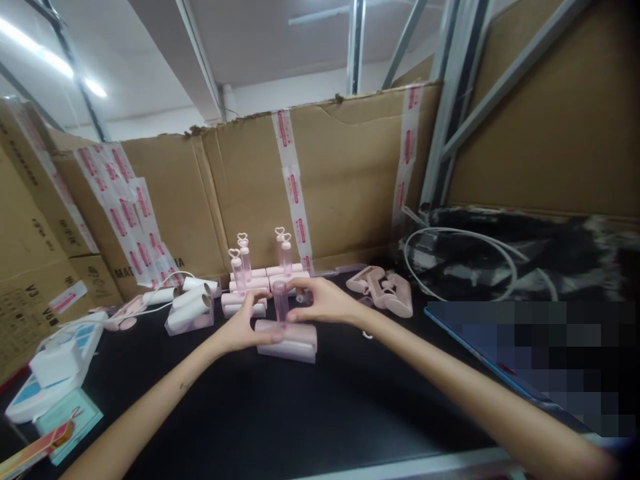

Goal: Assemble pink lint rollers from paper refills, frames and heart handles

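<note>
A see-through pinkish tube (281, 301) stands upright at the back edge of a pale pink, double-barrelled cylindrical piece (295, 343). My right hand (323, 301) has its thumb and fingers closed around the tube from the right. My left hand (247, 325) curves in from the left, its thumb laid on the pink piece and its index finger near the tube; the other fingers are hidden behind. Behind my hands, more pink pieces (244, 300) lie in rows. Several slim tubes with heart-shaped tops (243, 257) stand among them.
White cardboard-like tubes (193, 301) in a clear holder and a white power strip (60, 373) with a cable lie left. Pink moulded parts (384, 290) sit right, before black plastic wrapping (520, 253). Taped cardboard (250, 187) walls the black table (300, 420) at the back.
</note>
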The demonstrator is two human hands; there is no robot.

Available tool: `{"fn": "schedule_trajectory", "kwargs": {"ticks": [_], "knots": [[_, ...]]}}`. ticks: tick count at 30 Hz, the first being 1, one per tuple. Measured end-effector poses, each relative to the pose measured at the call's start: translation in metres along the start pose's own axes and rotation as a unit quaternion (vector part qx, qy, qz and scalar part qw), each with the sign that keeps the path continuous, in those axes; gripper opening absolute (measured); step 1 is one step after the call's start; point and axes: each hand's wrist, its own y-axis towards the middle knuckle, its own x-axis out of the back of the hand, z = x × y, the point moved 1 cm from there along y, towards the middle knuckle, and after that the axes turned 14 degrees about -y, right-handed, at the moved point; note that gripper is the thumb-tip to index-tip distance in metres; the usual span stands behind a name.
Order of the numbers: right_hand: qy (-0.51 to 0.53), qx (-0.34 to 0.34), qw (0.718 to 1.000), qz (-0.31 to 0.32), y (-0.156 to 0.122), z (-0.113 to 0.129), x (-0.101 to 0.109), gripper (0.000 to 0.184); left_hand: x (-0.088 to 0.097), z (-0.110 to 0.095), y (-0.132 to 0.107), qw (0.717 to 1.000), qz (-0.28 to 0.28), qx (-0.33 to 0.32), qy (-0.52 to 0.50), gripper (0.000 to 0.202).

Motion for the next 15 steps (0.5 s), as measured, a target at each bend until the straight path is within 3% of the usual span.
{"fn": "schedule_trajectory", "kwargs": {"ticks": [2, 5, 7, 9, 12, 15], "knots": [[-0.015, -0.041, 0.998, -0.037, 0.005, 0.011, -0.016, 0.054, 0.002, 0.014, -0.009, 0.997, 0.007, 0.044, 0.059, 0.077], [-0.013, -0.087, 0.991, -0.1, 0.007, 0.02, -0.035, 0.046, -0.005, 0.035, -0.022, 0.997, -0.044, 0.053, 0.046, 0.063], [0.002, -0.085, 0.989, -0.125, 0.003, 0.025, -0.043, 0.037, -0.011, 0.043, -0.026, 0.996, -0.067, 0.047, 0.039, 0.054], [0.026, -0.072, 0.988, -0.137, -0.003, 0.029, -0.047, 0.026, -0.016, 0.047, -0.027, 0.996, -0.054, 0.063, 0.028, 0.052], [0.077, -0.075, 0.979, -0.175, -0.011, 0.029, -0.044, 0.02, -0.021, 0.049, -0.027, 0.994, -0.025, 0.108, -0.019, 0.054], [0.114, -0.118, 0.945, -0.283, -0.015, 0.02, -0.021, 0.021, -0.023, 0.053, -0.028, 0.992, -0.029, 0.099, -0.071, 0.059]]}}
